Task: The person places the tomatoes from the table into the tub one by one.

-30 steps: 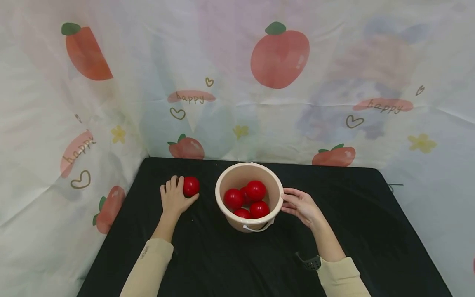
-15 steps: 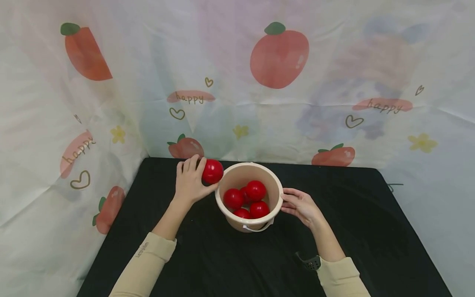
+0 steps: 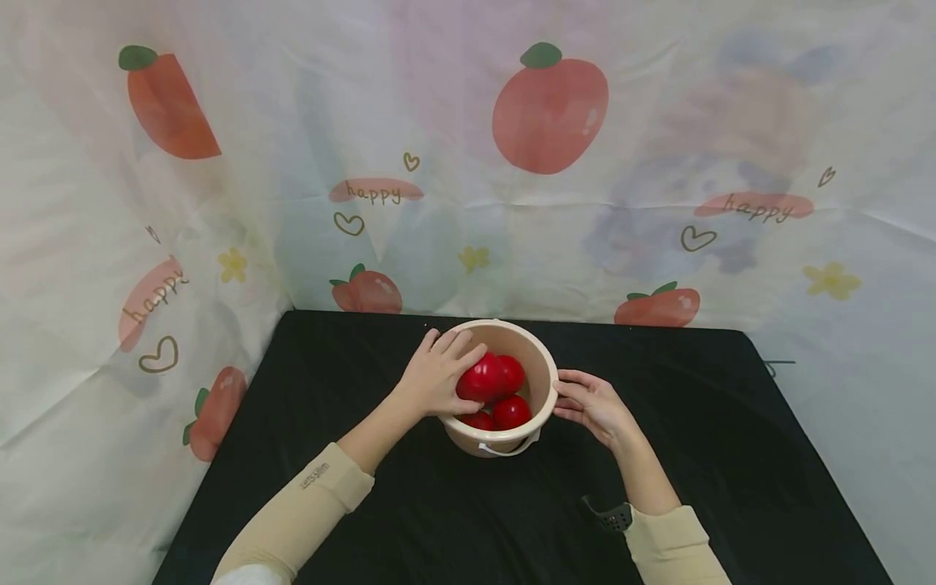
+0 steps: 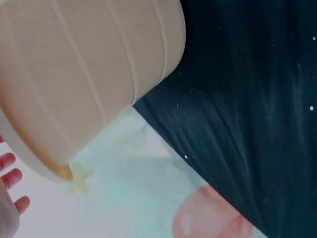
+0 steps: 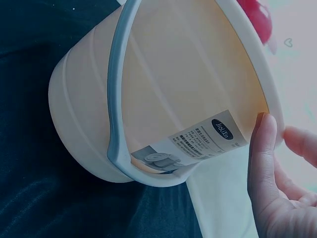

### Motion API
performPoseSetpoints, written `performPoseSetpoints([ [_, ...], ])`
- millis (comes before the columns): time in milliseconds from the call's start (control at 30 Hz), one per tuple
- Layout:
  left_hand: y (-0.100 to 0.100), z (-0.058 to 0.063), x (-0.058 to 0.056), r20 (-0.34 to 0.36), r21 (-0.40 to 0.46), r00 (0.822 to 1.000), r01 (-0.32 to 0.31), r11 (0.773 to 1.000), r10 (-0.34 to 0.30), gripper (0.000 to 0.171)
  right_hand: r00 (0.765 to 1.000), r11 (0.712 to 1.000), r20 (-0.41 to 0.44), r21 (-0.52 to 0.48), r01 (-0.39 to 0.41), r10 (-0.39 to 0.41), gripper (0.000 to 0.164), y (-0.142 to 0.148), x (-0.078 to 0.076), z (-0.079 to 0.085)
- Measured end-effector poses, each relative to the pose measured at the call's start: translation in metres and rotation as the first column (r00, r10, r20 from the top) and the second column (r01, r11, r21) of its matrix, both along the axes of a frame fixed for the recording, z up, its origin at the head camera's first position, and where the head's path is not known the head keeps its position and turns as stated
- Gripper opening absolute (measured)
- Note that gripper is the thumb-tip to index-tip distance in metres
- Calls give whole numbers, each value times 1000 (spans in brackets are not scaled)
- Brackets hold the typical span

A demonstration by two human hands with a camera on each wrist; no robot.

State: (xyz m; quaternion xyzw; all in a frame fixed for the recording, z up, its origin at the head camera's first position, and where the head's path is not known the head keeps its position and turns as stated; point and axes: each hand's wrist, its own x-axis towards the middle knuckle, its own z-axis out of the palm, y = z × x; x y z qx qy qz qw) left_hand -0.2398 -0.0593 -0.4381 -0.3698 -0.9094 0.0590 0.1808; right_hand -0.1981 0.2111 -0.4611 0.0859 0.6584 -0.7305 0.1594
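A beige bucket (image 3: 464,441) stands on the black tabletop, with several red balls (image 3: 511,413) inside. Over the left part of its mouth, my left hand (image 3: 430,380) grips another red ball (image 3: 478,379), fingers on the far side and thumb on the near side. That ball also shows past the rim in the right wrist view (image 5: 257,21). My right hand (image 3: 598,409) pinches the bucket's rim at the right. In the left wrist view only the fingertips (image 4: 11,177) show, beside the bucket (image 4: 89,64); the ball there is mostly out of frame.
The bucket's handle (image 5: 115,99) hangs down its near side, by a printed label (image 5: 198,141). A black cloth (image 3: 702,422) covers the table. Behind and to the left hangs a fruit-printed curtain (image 3: 453,97). A dark watch strap (image 3: 613,517) is at the right wrist.
My left hand has lifted the red ball from the tabletop at the left and carried it rightward over the bucket's mouth. My right hand stays on the rim.
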Motion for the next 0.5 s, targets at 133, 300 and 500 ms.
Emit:
performPoseSetpoints([
  [133, 9, -2, -1, 30, -86, 996, 89, 992, -86, 75, 1000, 1000, 1, 0, 2, -2, 47, 0, 0, 0],
  [300, 16, -3, -3, 52, -202, 989, 149, 968, -141, 76, 1000, 1000, 1, -7, 1, -1, 46, 0, 0, -1],
  [500, 22, -3, -12, 184, -341, 967, 230, 911, -176, 80, 1000, 1000, -5, -8, -5, 5, 47, 1, 1, -1],
])
